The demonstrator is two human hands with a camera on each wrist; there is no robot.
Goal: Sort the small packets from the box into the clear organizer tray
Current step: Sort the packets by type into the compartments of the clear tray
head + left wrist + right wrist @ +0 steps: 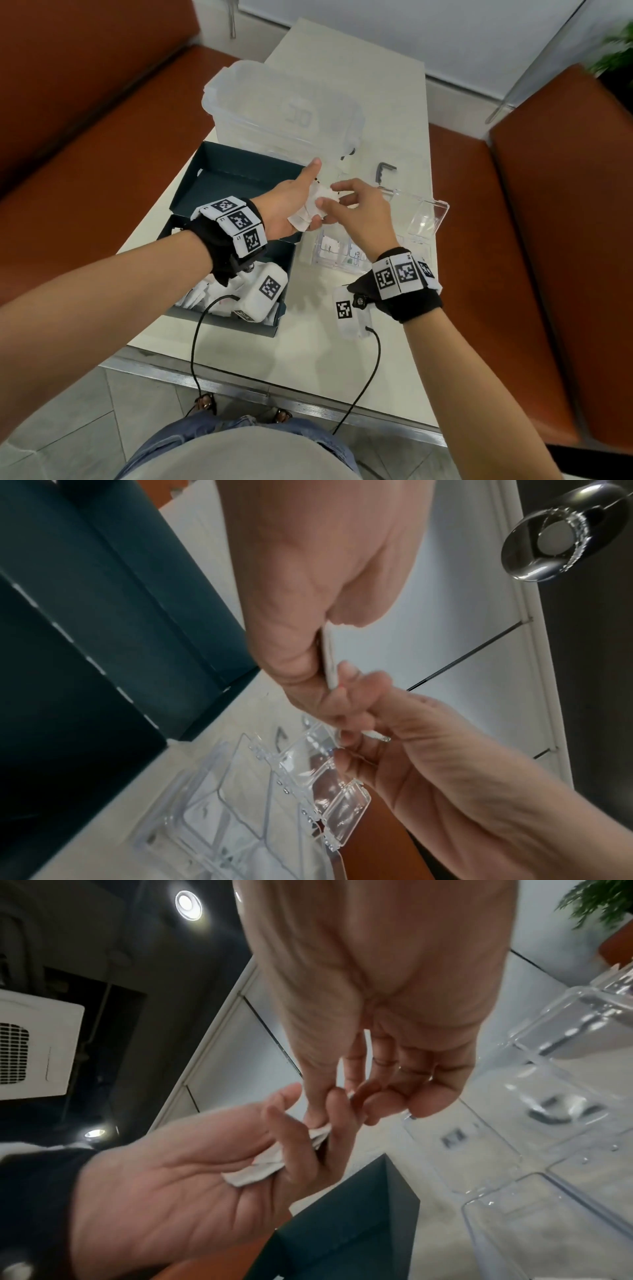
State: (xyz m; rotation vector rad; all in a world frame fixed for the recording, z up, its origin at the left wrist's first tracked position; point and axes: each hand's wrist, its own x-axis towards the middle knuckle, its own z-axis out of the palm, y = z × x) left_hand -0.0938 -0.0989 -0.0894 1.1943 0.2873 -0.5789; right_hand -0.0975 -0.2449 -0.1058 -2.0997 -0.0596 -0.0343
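The left hand holds a small stack of white packets above the table, between the box and the tray; the right hand pinches the top packet at its edge. Packets appear light, thin and flexible, so grip 1 by a corner and peel it off. Print on packets already in the tray is too blurred to read reliably.

Lidded clear bin at table far end; grey bracket nr it; brown benches both sides.

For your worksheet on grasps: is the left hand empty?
No, the left hand holds a bunch of white packets, which the right hand pinches.
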